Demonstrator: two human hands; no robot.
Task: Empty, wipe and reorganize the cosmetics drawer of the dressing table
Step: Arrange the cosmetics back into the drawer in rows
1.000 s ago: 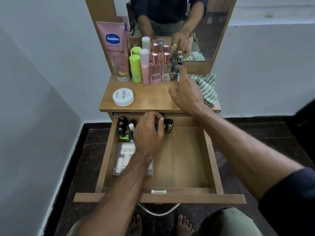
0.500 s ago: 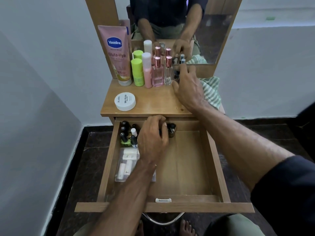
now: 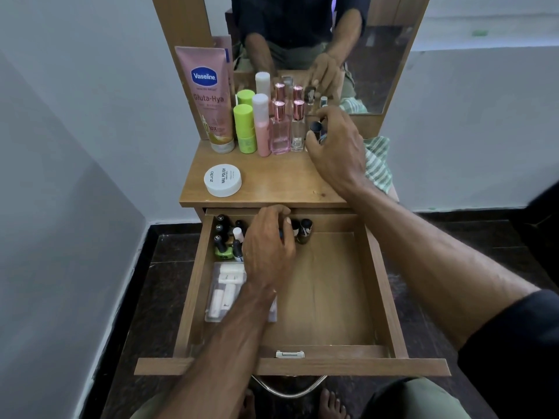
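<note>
Drawer (image 3: 341, 297) is pulled open below the bench (image 3: 272, 182). Left hand (image 3: 267, 252) is inside it at the back, fingers curled down over a bottle that is mostly hidden; only a dark cap shows at the fingertips, so I read it as grasping that bottle. Just right of that hand stands 1 dark-capped nail polish bottle (image 3: 305, 231), upright. Left of the hand, a cluster of small nail polish bottles (image 3: 225, 240) fills the back-left drawer corner; black caps carry tiny white marks, too small to read, and 1 has a green body. Under the left wrist lies a clear tray (image 3: 225, 293) with white tubes, lettering unreadable.

Right hand (image 3: 335, 146) is up on the bench at the mirror (image 3: 378, 71), fingers curled round a small dark-capped bottle (image 3: 315, 130). Behind that hand, a green-and-white striped cloth (image 3: 378, 161).

Left of the right hand, in a row: 2 clear perfume bottles with rose-gold caps (image 3: 287, 128), a pink spray bottle with white cap (image 3: 261, 128), a lime-green stick (image 3: 244, 128), then a pink tube (image 3: 208, 98) reading "Vaseline", "Gluta-Hya", "10X". Nearer, left of both hands, a white round tub (image 3: 223, 179) reads "zudio" and "NAIL POLISH"; smaller print not legible.
</note>
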